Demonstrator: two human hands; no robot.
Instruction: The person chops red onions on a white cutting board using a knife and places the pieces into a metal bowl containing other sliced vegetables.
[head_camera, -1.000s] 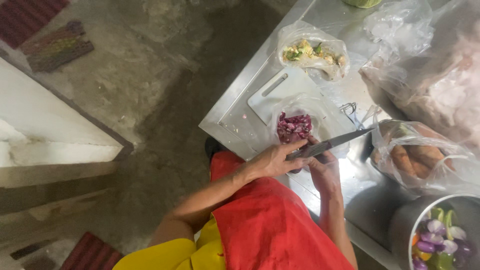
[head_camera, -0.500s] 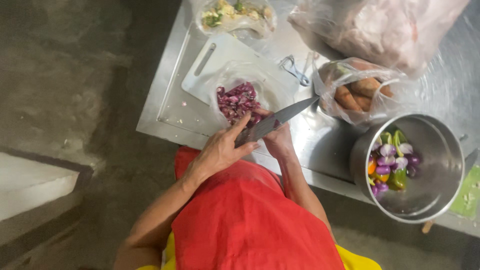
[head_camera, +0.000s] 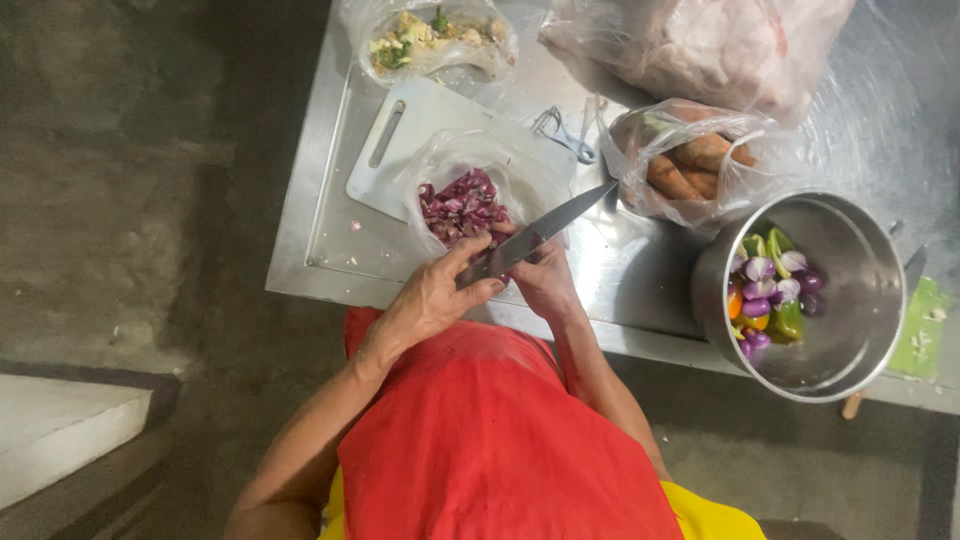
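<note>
My left hand (head_camera: 430, 295) grips the dark handle of a kitchen knife (head_camera: 560, 218), whose blade points up and to the right. My right hand (head_camera: 548, 282) sits curled right under the blade, fingertips at the edge of a clear bag of purple shallot peels (head_camera: 462, 205). The knife and fingers hide whatever the right hand holds. The bag lies on a white cutting board (head_camera: 400, 150) on a steel table (head_camera: 330, 240). A steel pot (head_camera: 850, 300) to the right contains peeled shallots and green and orange peppers (head_camera: 765, 290).
A bag of carrots (head_camera: 690, 165) lies beside the pot. A bag of chopped scraps (head_camera: 430, 40) sits at the far edge, with a large bag of pale meat (head_camera: 700, 40) next to it. A peeler (head_camera: 565, 125) rests near the board. Concrete floor lies to the left.
The view has swung so the table and pot sit fuller in frame. Both hands stay together at the bag with the knife in the same grip.
</note>
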